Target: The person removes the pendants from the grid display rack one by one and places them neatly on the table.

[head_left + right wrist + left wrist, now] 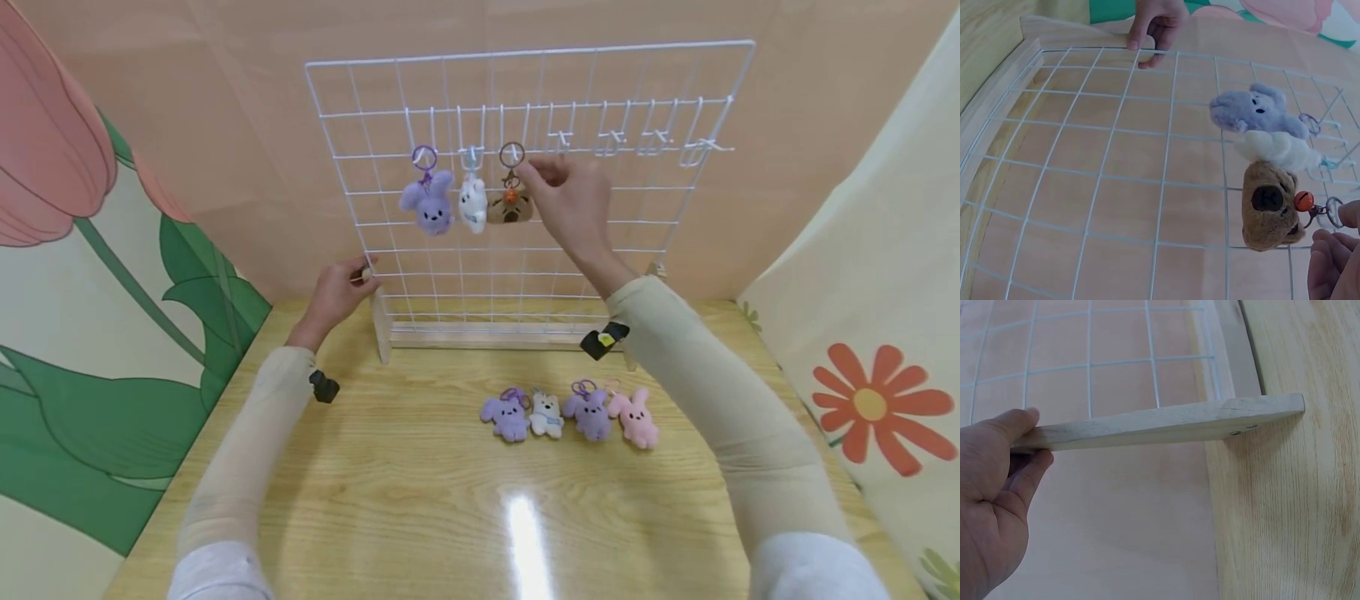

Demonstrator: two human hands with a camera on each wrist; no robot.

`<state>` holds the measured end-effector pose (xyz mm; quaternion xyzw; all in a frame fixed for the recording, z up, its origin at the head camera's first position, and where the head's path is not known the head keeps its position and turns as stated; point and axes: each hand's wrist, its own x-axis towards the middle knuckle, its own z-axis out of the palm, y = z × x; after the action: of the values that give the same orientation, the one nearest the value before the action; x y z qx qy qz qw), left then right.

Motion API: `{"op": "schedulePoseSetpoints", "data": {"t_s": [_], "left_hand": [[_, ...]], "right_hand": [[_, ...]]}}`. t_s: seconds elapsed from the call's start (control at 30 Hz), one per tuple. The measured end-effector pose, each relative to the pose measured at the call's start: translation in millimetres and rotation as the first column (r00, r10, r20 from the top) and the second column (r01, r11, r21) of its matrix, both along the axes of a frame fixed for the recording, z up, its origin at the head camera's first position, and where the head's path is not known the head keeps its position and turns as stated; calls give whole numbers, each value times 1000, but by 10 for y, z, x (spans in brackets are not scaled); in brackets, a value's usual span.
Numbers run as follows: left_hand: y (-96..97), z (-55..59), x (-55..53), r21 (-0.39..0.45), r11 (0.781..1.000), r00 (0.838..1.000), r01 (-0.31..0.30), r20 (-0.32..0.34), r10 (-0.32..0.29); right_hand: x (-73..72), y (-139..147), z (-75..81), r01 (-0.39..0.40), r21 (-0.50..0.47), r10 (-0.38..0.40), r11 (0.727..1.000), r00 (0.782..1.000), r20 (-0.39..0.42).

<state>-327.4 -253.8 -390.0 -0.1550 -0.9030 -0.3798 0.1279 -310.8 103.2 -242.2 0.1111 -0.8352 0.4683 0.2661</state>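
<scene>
My left hand (339, 292) grips the wooden side post (1147, 425) of the white wire grid rack, thumb on one side and fingers on the other. Up at the hooks, my right hand (573, 200) pinches the edge of the metal ring (1334, 212) on a brown bear keychain (1269, 206). The ring overlaps the third hook, and an orange bell (1304, 200) sits above the bear's head. Left of the bear hang a white plush keychain (472, 204) and a purple plush keychain (431, 204) with long ears, each from its own hook.
Several white hooks (615, 137) line the grid (450, 250) to the right. On the wooden table (375, 483), in front of the rack, lie two purple keychains (510, 418), a white one (547, 415) and a pink one (639, 418) in a row.
</scene>
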Motion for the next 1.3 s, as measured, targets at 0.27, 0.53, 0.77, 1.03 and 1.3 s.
{"op": "schedulePoseSetpoints", "data": {"t_s": [0.27,0.53,0.77,1.03,1.3], "left_hand": [[-13,-11,1,-8,1000,1000,6,10,-6],[-17,-4,12,-9,1000,1000,1,13,-1],[-15,-12,7,-5,1000,1000,-6,9,6],[-21,-28,2,-6,1000,1000,-2,6,2],[-4,-13,11,-2,1000,1000,0,10,0]], "right_hand": [[-35,-88,26,70,9,-71,997,996,48],[-70,-98,41,80,-13,-79,997,996,44],[-81,-116,34,72,-36,-71,997,997,31],[-80,-105,12,52,-61,-53,997,998,-14],[-45,-76,-10,27,-55,-32,998,994,-102]]}}
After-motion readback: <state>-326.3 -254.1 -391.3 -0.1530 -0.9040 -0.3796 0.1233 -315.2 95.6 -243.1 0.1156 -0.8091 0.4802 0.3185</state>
